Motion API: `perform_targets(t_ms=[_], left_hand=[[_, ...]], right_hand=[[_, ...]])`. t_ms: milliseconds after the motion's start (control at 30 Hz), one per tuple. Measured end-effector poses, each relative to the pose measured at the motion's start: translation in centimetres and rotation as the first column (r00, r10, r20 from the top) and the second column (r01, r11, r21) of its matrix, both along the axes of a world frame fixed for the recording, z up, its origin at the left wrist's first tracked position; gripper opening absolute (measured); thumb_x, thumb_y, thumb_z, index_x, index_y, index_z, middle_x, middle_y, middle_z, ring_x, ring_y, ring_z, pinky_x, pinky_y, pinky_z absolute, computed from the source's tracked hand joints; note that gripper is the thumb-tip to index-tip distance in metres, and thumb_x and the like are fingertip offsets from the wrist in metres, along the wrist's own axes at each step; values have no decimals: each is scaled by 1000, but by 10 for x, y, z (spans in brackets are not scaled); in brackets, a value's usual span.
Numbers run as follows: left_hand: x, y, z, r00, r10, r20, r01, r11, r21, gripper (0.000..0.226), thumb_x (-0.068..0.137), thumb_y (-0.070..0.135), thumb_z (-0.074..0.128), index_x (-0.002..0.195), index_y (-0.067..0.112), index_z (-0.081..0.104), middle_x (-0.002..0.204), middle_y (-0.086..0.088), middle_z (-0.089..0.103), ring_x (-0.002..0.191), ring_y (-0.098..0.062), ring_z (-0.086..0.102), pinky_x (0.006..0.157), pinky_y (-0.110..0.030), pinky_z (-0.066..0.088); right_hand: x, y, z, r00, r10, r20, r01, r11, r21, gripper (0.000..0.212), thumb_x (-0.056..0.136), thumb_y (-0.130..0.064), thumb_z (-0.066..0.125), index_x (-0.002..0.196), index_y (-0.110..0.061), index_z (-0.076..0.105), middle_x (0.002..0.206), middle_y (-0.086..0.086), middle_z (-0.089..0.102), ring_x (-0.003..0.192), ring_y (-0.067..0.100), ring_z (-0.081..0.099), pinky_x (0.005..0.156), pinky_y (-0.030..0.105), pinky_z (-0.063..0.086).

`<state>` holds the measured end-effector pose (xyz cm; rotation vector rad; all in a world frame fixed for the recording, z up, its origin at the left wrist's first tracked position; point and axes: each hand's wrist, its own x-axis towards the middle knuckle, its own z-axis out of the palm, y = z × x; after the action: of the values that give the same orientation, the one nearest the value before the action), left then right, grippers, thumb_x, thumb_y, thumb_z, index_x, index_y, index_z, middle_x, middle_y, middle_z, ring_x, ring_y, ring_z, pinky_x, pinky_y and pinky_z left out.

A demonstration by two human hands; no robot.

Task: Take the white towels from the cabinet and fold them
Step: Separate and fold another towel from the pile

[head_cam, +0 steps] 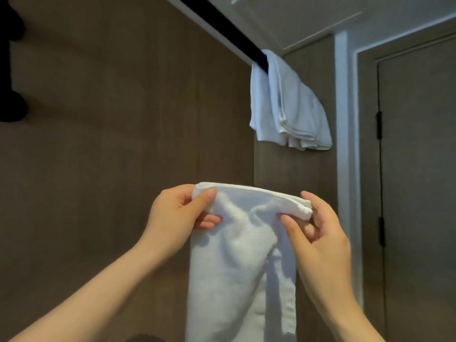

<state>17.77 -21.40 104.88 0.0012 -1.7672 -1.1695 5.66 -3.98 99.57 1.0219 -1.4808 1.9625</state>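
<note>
White towel (237, 255) pinched by left hand (180, 211), right hand (318, 233); bottom cropped.

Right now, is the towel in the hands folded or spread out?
Folded: the towel hangs narrow, layers doubled where the right hand pinches.

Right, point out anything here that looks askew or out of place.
The white towels bunched over the dark hanging rail sit lopsided at its far end, hems uneven. The long white terry towel pinched by the left hand and right hand hangs straight.
</note>
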Motion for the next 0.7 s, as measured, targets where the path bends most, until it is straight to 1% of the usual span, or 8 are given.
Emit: perform_targets(t_ms=[133,267,300,367,433,533,633,700], left_hand=[[-1,23,15,991,-124,-51,121,991,-62,19,92,21,62,92,5,73,83,-14,75,74,-26,74,68,-31,61],[-3,46,29,973,-201,-112,193,978,-80,17,93,20,60,94,9,73,86,-10,75,76,-25,74,69,-32,61],[-4,51,33,969,-207,-134,197,977,-83,16,93,19,60,93,9,73,87,-10,75,76,-25,74,70,-35,61],[-3,61,39,962,-212,-174,198,976,-93,16,93,19,60,93,10,73,88,-10,75,76,-25,74,74,-41,61],[-4,70,48,956,-202,-211,180,976,-120,15,93,18,60,93,11,73,89,-8,75,76,-23,74,76,-43,60],[-5,83,63,952,-161,-260,112,975,-192,15,94,19,61,93,13,74,87,-4,75,77,-19,74,79,-45,60],[-8,93,81,949,-108,-298,37,972,-234,14,94,19,60,94,14,73,87,-2,75,77,-15,74,80,-46,59],[-11,96,95,946,-59,-319,-28,965,-260,14,95,19,60,96,15,73,88,0,75,78,-13,73,80,-46,59]], right_hand=[[22,26,8,982,-165,-91,165,986,-2,61,86,-5,70,139,-25,48,119,-10,66,101,-7,65,85,7,48],[35,48,23,914,-336,-228,348,937,16,69,85,-5,69,146,-21,40,135,-4,56,117,6,60,98,17,45],[36,52,27,890,-371,-265,389,921,14,71,85,-5,69,147,-21,38,138,-5,54,118,7,58,100,14,42],[35,59,34,837,-434,-332,462,887,6,74,85,-8,70,149,-19,35,140,-6,48,120,7,54,98,2,34],[33,64,42,796,-470,-381,504,864,-12,75,84,-13,69,150,-17,33,142,-3,46,122,6,48,93,-6,27],[24,69,57,745,-505,-436,542,839,-45,80,83,-16,71,151,-12,30,148,5,42,127,8,41,93,-9,21],[11,71,77,709,-508,-489,551,832,-65,82,85,-17,72,152,-9,26,151,9,38,134,12,36,100,-5,18],[1,70,93,689,-495,-530,546,835,-69,82,86,-24,68,153,-9,23,152,10,36,136,16,35,104,4,20]])
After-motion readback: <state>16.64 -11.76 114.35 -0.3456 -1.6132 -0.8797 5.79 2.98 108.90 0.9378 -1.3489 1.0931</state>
